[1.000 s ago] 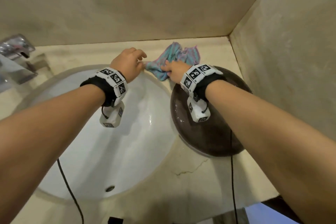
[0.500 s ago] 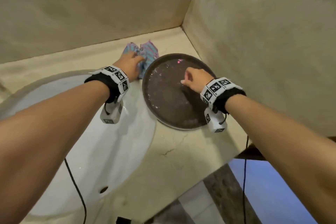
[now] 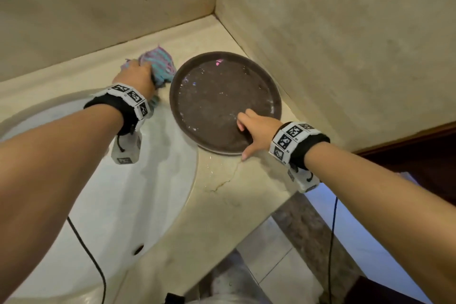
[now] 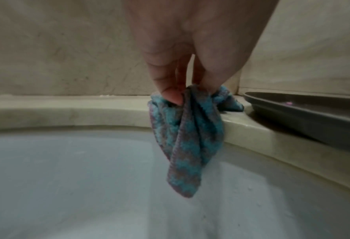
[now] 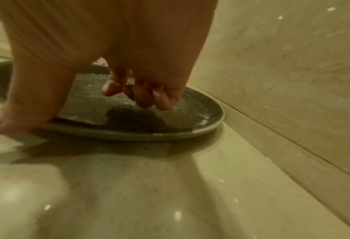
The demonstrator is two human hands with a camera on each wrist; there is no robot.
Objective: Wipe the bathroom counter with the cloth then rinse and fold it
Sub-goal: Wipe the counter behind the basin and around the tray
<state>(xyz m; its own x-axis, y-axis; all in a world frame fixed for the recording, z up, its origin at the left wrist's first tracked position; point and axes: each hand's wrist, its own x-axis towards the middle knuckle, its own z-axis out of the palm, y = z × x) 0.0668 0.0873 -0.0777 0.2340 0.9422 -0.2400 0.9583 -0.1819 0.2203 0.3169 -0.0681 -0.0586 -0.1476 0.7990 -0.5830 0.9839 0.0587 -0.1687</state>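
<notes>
A bunched blue-and-pink cloth (image 3: 160, 66) lies on the beige counter (image 3: 234, 200) behind the sink rim. My left hand (image 3: 135, 76) grips it from above. In the left wrist view my thumb and fingers pinch the cloth (image 4: 186, 140), and a fold of it hangs over the rim into the basin. My right hand (image 3: 251, 131) sits at the near rim of a round dark tray (image 3: 222, 86). Its thumb lies against the rim's outer edge and its fingers (image 5: 145, 98) curl over the inside of the tray (image 5: 129, 134).
The white sink (image 3: 118, 205) fills the left. The tray stands in the corner where the back wall meets the right wall (image 3: 345, 57). A crack runs across the counter near its front edge, with the floor below. Cables hang from both wrists.
My right hand slid from the middle of the tray back to its near rim, where the thumb now hooks the edge. My left hand stays on the cloth, gripping it more tightly.
</notes>
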